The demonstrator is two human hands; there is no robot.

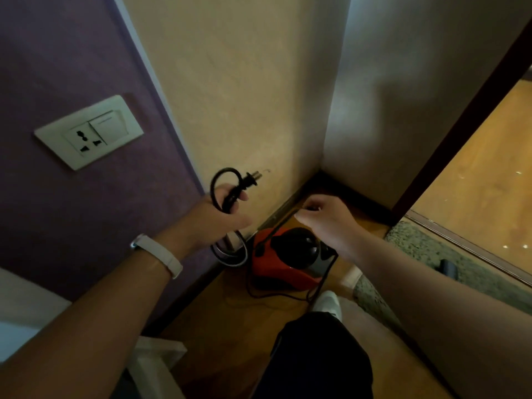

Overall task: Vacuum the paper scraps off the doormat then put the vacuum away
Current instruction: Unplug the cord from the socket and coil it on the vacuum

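A small red and black vacuum (pixel 285 260) sits on the wooden floor in the wall corner. My left hand (pixel 221 217) grips loops of its black power cord (pixel 221 182), with the plug (pixel 250 180) sticking out to the right, unplugged. More cord loops hang below that hand. My right hand (pixel 325 220) is above the vacuum, fingers pinched on a thin stretch of the cord. The grey doormat (pixel 426 249) lies to the right of the vacuum, with a dark object (pixel 447 269) on it. No scraps show on the part of the mat I can see.
A white wall socket with a switch (pixel 89 132) is on the purple wall at left. A dark door frame (pixel 460 125) runs diagonally at right, with wooden floor (pixel 483 180) beyond it. My foot in a white shoe (pixel 328 303) stands just before the vacuum.
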